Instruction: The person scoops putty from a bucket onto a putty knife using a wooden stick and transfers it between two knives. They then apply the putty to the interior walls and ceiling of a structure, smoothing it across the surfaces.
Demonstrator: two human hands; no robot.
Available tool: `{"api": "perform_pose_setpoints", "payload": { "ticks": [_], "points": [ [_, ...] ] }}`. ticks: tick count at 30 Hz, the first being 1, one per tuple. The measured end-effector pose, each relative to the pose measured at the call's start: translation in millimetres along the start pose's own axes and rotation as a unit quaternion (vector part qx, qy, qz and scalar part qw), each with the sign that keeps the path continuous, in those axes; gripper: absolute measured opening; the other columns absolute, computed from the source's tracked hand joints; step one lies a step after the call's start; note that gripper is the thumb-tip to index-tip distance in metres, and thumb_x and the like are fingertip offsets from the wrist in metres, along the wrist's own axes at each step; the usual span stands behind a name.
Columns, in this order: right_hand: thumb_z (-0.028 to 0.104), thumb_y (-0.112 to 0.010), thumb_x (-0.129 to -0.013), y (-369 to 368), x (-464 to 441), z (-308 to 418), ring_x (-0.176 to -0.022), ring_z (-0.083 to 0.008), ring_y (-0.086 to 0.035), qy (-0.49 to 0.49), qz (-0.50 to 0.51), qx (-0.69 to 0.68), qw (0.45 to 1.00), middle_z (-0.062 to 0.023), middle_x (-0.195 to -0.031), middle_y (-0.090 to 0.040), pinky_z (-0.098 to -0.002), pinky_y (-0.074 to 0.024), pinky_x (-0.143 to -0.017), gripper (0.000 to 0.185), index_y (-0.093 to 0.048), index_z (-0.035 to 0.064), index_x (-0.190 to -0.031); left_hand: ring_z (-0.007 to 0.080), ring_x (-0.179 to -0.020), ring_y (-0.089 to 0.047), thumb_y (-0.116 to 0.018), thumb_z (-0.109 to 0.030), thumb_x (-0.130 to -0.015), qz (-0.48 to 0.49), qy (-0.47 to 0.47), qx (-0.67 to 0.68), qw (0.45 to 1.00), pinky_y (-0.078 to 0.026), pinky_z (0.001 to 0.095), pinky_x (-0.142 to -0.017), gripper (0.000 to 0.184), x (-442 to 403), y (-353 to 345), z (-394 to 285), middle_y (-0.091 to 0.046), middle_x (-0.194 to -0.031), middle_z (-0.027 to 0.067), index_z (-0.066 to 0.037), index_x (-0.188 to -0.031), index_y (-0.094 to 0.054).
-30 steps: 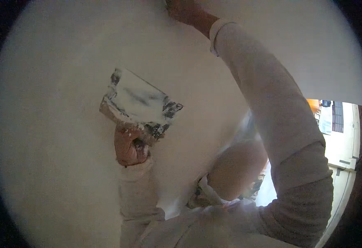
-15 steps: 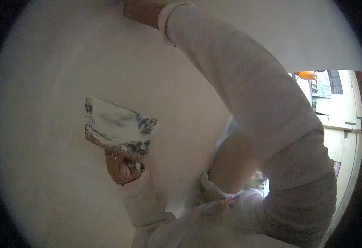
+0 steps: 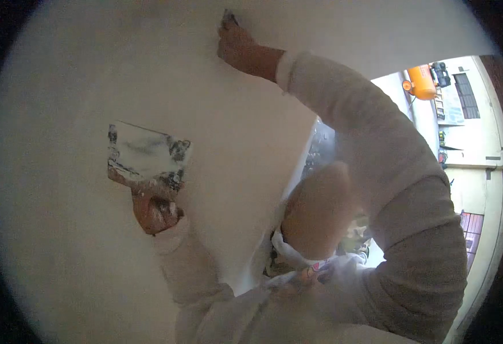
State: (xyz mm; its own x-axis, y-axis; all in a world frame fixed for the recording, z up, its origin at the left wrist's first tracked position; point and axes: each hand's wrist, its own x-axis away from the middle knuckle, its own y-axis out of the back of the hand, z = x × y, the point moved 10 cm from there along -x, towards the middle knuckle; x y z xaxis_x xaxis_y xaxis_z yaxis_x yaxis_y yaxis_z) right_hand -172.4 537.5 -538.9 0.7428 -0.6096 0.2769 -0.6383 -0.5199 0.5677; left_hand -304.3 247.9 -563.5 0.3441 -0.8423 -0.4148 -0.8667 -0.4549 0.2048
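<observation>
My left hand [image 3: 155, 215] is closed around the lower edge of a flat rectangular putty board [image 3: 144, 152]. White paste and dark patches cover the board's face. Higher up, at the end of a raised, bent arm, my right hand [image 3: 238, 45] is closed on a small scraper [image 3: 229, 18], most of which the fingers hide. The scraper is at a smooth pale surface [image 3: 79, 86] that fills much of the view; whether it touches cannot be made out. Both arms wear light long sleeves.
A blurred, rounded brownish shape [image 3: 317, 212] lies between my arms. Off to the right, an orange air compressor [image 3: 422, 82] stands near a dark barred panel [image 3: 466, 96]. Lower down is a barred window [image 3: 472, 232] in a pale wall.
My right hand has come down and rightward from the top edge, so the scraper now shows. My left hand and the board sit slightly higher and further left. More of the compressor is visible.
</observation>
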Motion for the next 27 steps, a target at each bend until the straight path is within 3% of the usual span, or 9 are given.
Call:
{"api": "perform_pose_setpoints", "payload": {
  "ticks": [3,6,11,18,19,21,24,26,27],
  "points": [
    [0.019,-0.064,-0.077,-33.7,37.2,8.0,-0.117,-0.0304,-0.044,0.000,0.029,-0.035,0.999,-0.0126,-0.111,-0.060,-0.0462,-0.0306,-0.099,0.021,-0.068,0.0136,-0.097,0.0349,-0.107,-0.053,-0.051,-0.019,-0.086,-0.113,0.239,0.294,0.919,-0.051,0.0401,-0.079,0.035,8.2,0.8,59.6,-0.054,-0.114,0.0236,0.002,-0.114,-0.050],
    [0.020,-0.061,-0.077,-31.4,98.0,12.6,-0.117,-0.0314,-0.044,0.022,0.057,0.043,0.997,-0.0136,-0.113,-0.058,-0.0489,-0.0283,-0.102,0.020,-0.069,0.0142,-0.095,0.0323,-0.108,-0.053,-0.049,-0.018,-0.086,0.020,-0.048,-0.076,0.996,-0.054,0.0378,-0.074,0.038,-0.4,-5.9,34.8,-0.053,-0.114,0.0224,0.006,-0.116,-0.046],
    [0.020,-0.060,-0.075,-99.4,163.5,25.8,-0.120,-0.0311,-0.040,-0.002,0.095,-0.047,0.994,-0.0142,-0.119,-0.055,-0.0514,-0.0199,-0.107,0.023,-0.069,0.0138,-0.095,0.0332,-0.101,-0.057,-0.057,-0.011,-0.074,-0.109,0.295,0.420,0.851,-0.052,0.0428,-0.081,0.053,-12.1,-12.6,70.1,-0.054,-0.115,0.0198,0.006,-0.122,-0.041],
    [0.016,-0.056,-0.077,-133.1,270.7,38.0,-0.119,-0.0280,-0.039,0.023,0.157,0.017,0.987,-0.0097,-0.125,-0.050,-0.0472,-0.0244,-0.104,0.031,-0.065,0.0143,-0.107,0.0300,-0.100,-0.058,-0.057,-0.011,-0.075,-0.043,0.313,0.312,0.896,-0.053,0.0392,-0.079,0.046,-3.8,-36.1,90.8,-0.055,-0.114,0.0175,0.004,-0.117,-0.047],
    [0.012,-0.055,-0.078,-117.4,281.3,27.7,-0.118,-0.0251,-0.041,-0.016,0.135,-0.008,0.991,-0.0083,-0.125,-0.051,-0.0444,-0.0279,-0.101,0.037,-0.059,0.0102,-0.115,0.0311,-0.102,-0.057,-0.059,-0.017,-0.078,0.029,0.007,0.102,0.994,-0.052,0.0408,-0.079,0.040,-28.5,-41.0,35.2,-0.055,-0.115,0.0171,-0.001,-0.114,-0.049],
    [0.014,-0.056,-0.078,-72.5,303.0,-5.5,-0.115,-0.0228,-0.044,-0.123,0.024,-0.202,0.971,-0.0071,-0.124,-0.052,-0.0412,-0.0317,-0.098,0.035,-0.061,0.0108,-0.112,0.0307,-0.102,-0.057,-0.060,-0.020,-0.079,0.124,-0.162,-0.096,0.974,-0.052,0.0407,-0.080,0.037,-11.9,-81.6,-4.2,-0.055,-0.114,0.0171,-0.002,-0.111,-0.051],
    [0.008,-0.057,-0.081,-45.9,329.6,-55.1,-0.104,-0.0150,-0.054,-0.242,-0.182,-0.455,0.837,-0.0053,-0.117,-0.058,-0.0309,-0.0428,-0.088,0.032,-0.060,0.0102,-0.114,0.0330,-0.103,-0.057,-0.057,-0.016,-0.082,0.148,0.006,0.151,0.977,-0.053,0.0404,-0.079,0.033,-26.4,-159.9,-43.1,-0.054,-0.116,0.0176,-0.008,-0.114,-0.050],
    [-0.001,-0.051,-0.085,-73.9,344.9,-62.4,-0.097,-0.0147,-0.059,-0.287,-0.305,-0.767,0.486,-0.0082,-0.111,-0.062,-0.0310,-0.0469,-0.084,0.034,-0.056,0.0070,-0.118,0.0338,-0.103,-0.057,-0.057,-0.014,-0.083,0.162,0.041,0.298,0.940,-0.054,0.0407,-0.079,0.035,-41.9,-199.9,-73.3,-0.054,-0.117,0.0176,-0.009,-0.117,-0.048],
    [-0.004,-0.049,-0.087,-66.8,346.4,-64.7,-0.096,-0.0129,-0.058,-0.267,-0.352,-0.776,0.451,-0.0103,-0.107,-0.064,-0.0284,-0.0474,-0.084,0.033,-0.055,0.0039,-0.119,0.0335,-0.102,-0.058,-0.057,-0.013,-0.082,0.170,0.055,0.341,0.923,-0.055,0.0407,-0.079,0.037,-48.0,-215.8,-90.7,-0.054,-0.117,0.0177,-0.008,-0.118,-0.047]
  ]
}}
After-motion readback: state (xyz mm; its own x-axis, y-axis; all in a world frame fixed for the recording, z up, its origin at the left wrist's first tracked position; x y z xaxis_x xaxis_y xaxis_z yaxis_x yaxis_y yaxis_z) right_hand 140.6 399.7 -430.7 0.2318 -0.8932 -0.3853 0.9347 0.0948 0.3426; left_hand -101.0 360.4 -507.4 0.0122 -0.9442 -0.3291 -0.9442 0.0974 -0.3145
